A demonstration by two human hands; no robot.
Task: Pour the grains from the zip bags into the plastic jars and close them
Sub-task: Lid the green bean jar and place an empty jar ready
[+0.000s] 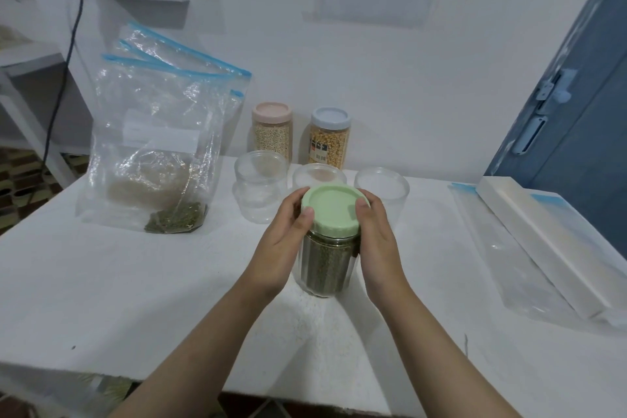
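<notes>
A clear plastic jar (pixel 325 265) filled with green grains stands at the middle of the white table (pixel 135 282), with a pale green lid (pixel 332 210) on top. My left hand (pixel 281 244) grips the jar and lid from the left. My right hand (pixel 375 244) grips them from the right. Zip bags (pixel 159 146) with blue seals stand at the left, one holding pale grains and a little green grain. Behind are a pink-lidded jar (pixel 272 129) of white grains and a blue-lidded jar (pixel 329 136) of yellow grains.
Three open clear jars stand just behind my hands: one at the left (pixel 259 185), one in the middle (pixel 319 175), one at the right (pixel 383 185). A flat zip bag (pixel 509 265) and a white box (pixel 543 248) lie at the right. A blue door (pixel 576 112) stands beyond.
</notes>
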